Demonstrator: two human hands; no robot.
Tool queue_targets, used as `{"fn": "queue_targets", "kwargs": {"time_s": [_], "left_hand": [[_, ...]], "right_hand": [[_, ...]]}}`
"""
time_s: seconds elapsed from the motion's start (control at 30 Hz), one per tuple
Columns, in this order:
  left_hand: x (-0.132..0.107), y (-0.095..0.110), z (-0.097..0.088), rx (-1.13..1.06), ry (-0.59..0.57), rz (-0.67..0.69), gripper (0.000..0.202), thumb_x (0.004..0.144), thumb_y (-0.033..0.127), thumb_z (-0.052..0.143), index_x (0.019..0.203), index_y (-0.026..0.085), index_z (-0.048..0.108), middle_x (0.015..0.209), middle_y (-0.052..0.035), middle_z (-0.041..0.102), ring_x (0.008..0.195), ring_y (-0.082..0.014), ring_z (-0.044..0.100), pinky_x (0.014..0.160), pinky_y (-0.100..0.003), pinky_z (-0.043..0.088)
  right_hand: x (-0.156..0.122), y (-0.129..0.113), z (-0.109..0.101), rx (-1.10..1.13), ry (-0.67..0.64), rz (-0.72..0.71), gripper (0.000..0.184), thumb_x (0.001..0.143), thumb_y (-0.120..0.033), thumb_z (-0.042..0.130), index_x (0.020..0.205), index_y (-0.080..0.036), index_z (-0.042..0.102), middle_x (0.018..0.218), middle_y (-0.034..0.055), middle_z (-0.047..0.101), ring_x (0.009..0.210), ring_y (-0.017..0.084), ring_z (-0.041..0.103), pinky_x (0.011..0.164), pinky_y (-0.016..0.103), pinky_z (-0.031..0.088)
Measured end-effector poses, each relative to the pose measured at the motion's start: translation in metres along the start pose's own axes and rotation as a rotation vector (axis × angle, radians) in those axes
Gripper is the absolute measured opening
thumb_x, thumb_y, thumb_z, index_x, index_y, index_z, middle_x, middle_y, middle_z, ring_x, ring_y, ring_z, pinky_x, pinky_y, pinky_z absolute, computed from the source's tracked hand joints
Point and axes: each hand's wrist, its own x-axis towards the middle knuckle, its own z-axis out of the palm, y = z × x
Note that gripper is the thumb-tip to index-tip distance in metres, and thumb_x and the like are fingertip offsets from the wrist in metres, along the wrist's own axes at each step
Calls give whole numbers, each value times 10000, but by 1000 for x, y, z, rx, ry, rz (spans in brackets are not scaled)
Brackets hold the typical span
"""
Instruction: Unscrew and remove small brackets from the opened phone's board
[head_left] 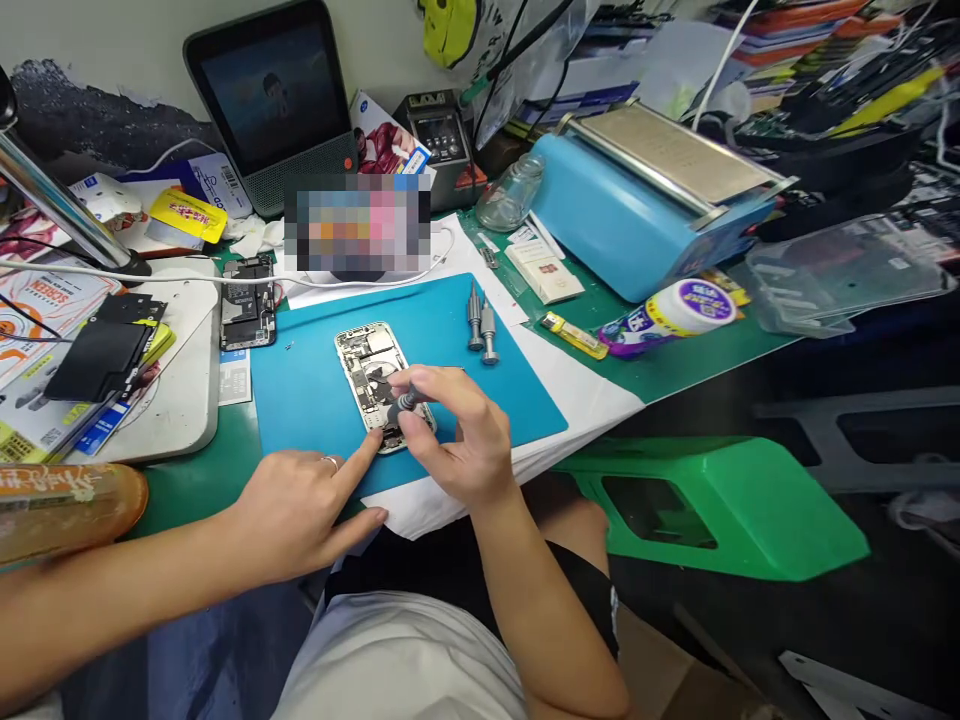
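An opened phone [371, 365] with its insides showing lies on a blue work mat [315, 390]. My right hand [457, 430] is closed on a small grey screwdriver [407, 402], its tip down on the phone's lower half. My left hand [300, 505] rests at the mat's near edge, index finger stretched out and pressing the phone's bottom corner, thumb spread; it holds nothing. Two more grey screwdrivers [481, 325] lie on the mat to the right of the phone.
A second phone part [246, 303] lies left of the mat beside a white pad [180, 400]. Behind stand a tablet [270, 100], a blue machine [637, 190], a glass jar [514, 190] and a glue bottle [667, 315]. A green stool [712, 500] sits at the right.
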Motion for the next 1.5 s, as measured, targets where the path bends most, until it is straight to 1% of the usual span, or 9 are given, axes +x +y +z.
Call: {"fn": "queue_targets", "kwargs": {"time_s": [0.1,0.23,0.37,0.57,0.8,1.0,1.13,1.33,1.5], "left_hand": [[-1,0,0,-2,4,-5,655,1061,551,305,1516,93,411,632,-6,644,571,-234,675,477,-315,378],[0,1,0,-6,6,-1,653,1058,553,316,1511,91,406,639,-6,650,581,-232,682,492,-315,403],[-1,1,0,5,24,7,594,1057,531,325,1439,102,474,679,-14,676,587,-232,687,487,-330,432],[-1,1,1,8,18,-2,634,1058,534,300,1511,95,368,675,-8,672,594,-231,683,501,-327,462],[1,0,0,-13,15,3,620,1061,535,283,1474,91,411,672,-17,675,589,-238,685,495,-333,457],[0,1,-1,-16,21,8,608,1065,528,286,1463,88,415,656,-9,668,577,-218,682,501,-311,438],[0,1,0,-16,26,7,591,1065,522,293,1436,86,440,661,-14,670,582,-224,686,495,-316,428],[0,0,0,-18,32,15,607,1068,525,280,1477,91,391,656,-1,665,569,-217,682,482,-316,417],[0,1,-2,-18,25,8,585,1063,525,300,1432,92,439,673,-14,679,580,-225,688,478,-319,418]], "right_hand": [[0,0,0,-12,-4,1,607,913,-42,645,1445,-281,476,1209,85,716,1119,230,704,862,403,655],[-1,-1,-1,-23,-18,25,608,933,-44,587,1480,-266,443,1240,113,698,1139,234,692,862,418,654],[1,0,1,-32,-39,-42,650,900,-147,729,1472,-255,441,1194,112,715,1100,242,707,869,419,652],[3,-1,3,-63,-40,-48,642,891,-8,598,1473,-230,443,1197,122,717,1120,238,703,875,392,647],[3,-1,3,-82,-46,-44,645,915,-76,653,1485,-262,416,1205,111,729,1121,233,711,875,396,654],[3,-2,3,-78,-58,-31,650,916,-27,590,1501,-232,396,1223,127,721,1153,226,704,889,380,652],[4,-1,3,-70,-61,-40,641,920,-52,634,1491,-236,408,1205,120,727,1129,220,711,899,383,650],[4,-2,3,-72,-65,-17,660,925,-27,576,1516,-241,373,1232,128,719,1160,222,704,882,387,659],[4,-2,4,-61,-59,-35,620,936,-80,631,1492,-236,403,1206,125,734,1110,218,724,873,375,661]]}}
